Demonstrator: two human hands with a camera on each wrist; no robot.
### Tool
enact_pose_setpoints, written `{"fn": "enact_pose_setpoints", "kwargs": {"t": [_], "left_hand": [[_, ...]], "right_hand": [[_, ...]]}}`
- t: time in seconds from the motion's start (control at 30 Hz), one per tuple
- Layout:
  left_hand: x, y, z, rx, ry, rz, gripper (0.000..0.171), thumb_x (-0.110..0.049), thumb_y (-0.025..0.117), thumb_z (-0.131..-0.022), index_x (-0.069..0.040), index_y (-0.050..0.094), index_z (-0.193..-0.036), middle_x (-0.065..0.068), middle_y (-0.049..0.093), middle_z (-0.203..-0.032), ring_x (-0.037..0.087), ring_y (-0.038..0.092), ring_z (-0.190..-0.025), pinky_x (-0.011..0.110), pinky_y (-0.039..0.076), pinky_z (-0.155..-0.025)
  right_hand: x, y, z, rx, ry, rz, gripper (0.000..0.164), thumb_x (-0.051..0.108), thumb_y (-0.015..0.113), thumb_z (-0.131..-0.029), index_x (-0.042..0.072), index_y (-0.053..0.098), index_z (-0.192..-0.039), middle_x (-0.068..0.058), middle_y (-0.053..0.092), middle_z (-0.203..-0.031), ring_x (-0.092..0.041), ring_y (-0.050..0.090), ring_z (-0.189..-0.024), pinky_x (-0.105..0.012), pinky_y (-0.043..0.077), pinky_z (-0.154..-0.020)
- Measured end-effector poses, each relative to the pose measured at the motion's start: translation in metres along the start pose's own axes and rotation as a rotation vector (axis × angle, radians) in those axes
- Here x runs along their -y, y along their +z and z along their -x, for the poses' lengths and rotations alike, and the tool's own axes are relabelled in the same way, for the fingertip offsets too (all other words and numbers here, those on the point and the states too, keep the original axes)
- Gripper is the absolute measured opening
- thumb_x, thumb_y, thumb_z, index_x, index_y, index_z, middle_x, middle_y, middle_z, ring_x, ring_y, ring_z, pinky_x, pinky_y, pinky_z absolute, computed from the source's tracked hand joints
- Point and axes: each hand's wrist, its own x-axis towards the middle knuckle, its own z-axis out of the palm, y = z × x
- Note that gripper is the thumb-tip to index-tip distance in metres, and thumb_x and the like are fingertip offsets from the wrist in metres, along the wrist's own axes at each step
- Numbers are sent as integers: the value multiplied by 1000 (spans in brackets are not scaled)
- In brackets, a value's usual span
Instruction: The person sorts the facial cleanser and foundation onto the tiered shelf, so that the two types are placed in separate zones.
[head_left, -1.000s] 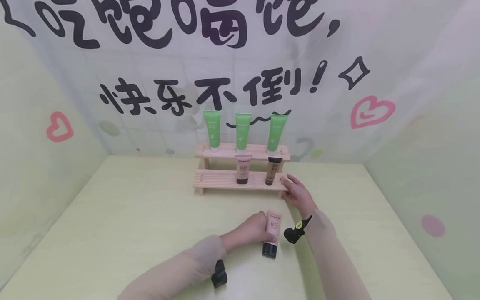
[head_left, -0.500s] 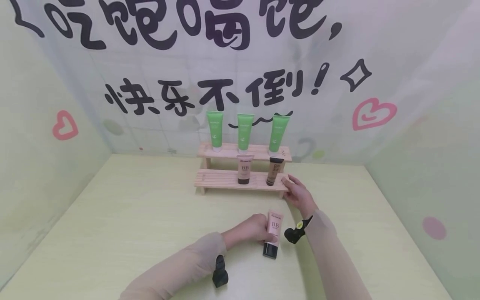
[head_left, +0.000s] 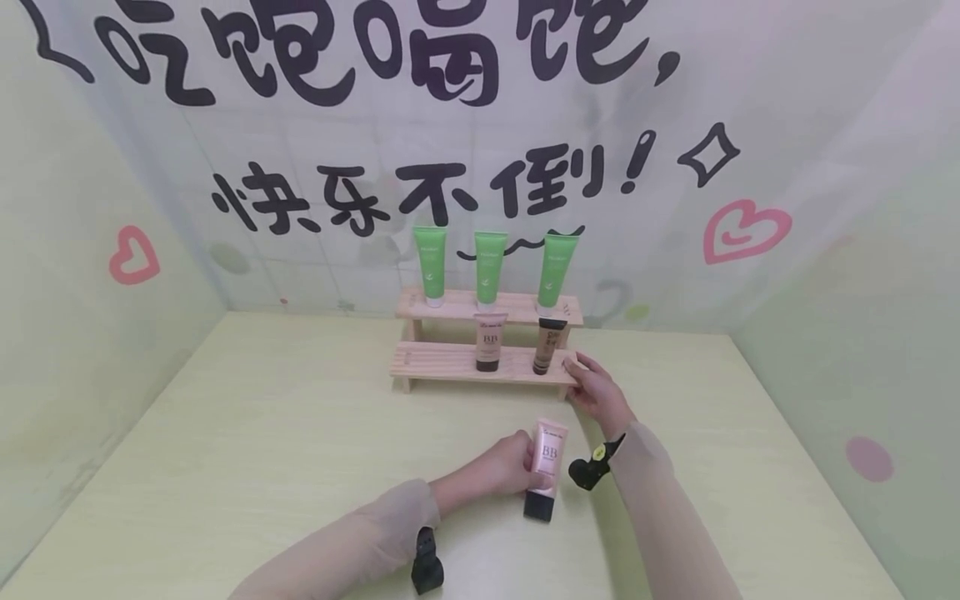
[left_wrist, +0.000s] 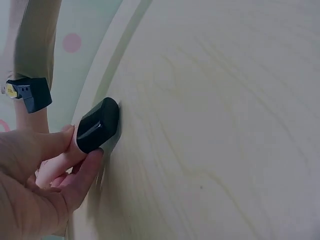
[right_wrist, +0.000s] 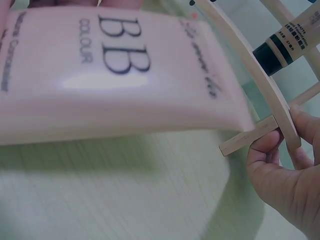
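A pink BB cream tube (head_left: 549, 454) with a black cap (left_wrist: 99, 125) is pinched between the thumb and fingers of my left hand (head_left: 507, 465), in front of the rack. In the right wrist view the same tube's printed face fills the upper left. My right hand (head_left: 597, 394) grips the right end of the lower shelf of a two-tier wooden rack (head_left: 442, 361). On that shelf stand another pink BB cream tube (head_left: 490, 342) and a brown foundation tube (head_left: 549, 346) with a dark cap, both cap down.
Three green tubes (head_left: 490, 265) stand upright on the rack's upper shelf. Behind it rises a wall sheet (head_left: 315, 267) with black lettering. The pale tabletop (head_left: 262, 433) is bounded by side panels.
My left hand and its BB cream tube have shifted only slightly, the tube's cap end a little lower. The right hand keeps its hold on the rack.
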Motion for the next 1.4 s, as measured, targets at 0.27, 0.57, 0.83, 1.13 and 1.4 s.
{"fn": "enact_pose_setpoints", "kwargs": {"t": [0.27,0.57,0.83,1.13,1.4], "left_hand": [[-1,1,8,-33,0,77,30,-6,72,-74,-4,47,-91,3,56,-74,11,53,-61,21,48,-51],[-3,-8,11,-53,7,66,32,-8,73,-74,-4,48,-95,3,56,-79,11,55,-67,21,47,-56],[0,-26,11,-95,26,35,35,-12,75,-73,-9,50,-98,0,57,-84,11,54,-75,22,48,-63],[7,-46,17,-132,84,51,35,-11,74,-74,-9,48,-98,5,62,-91,14,58,-83,25,51,-70],[15,-66,22,-185,180,61,33,-8,70,-76,-7,48,-100,9,62,-97,17,60,-88,20,54,-69]], "right_hand": [[-1,-1,0,8,9,-9,62,19,47,-95,16,14,-147,-6,44,-124,-1,51,-72,-13,39,-62],[-2,-2,-2,3,5,-4,60,19,46,-95,16,15,-147,2,51,-103,-1,49,-68,-14,38,-60],[-1,-2,-1,17,-1,-7,60,19,44,-96,16,13,-147,-3,46,-115,-2,49,-69,-14,38,-59],[1,0,0,4,24,-8,60,20,46,-96,17,15,-147,-2,45,-115,-3,47,-71,-15,38,-61],[2,-1,2,1,25,-3,60,20,46,-95,17,16,-147,5,51,-92,-4,45,-65,-16,37,-60]]}}
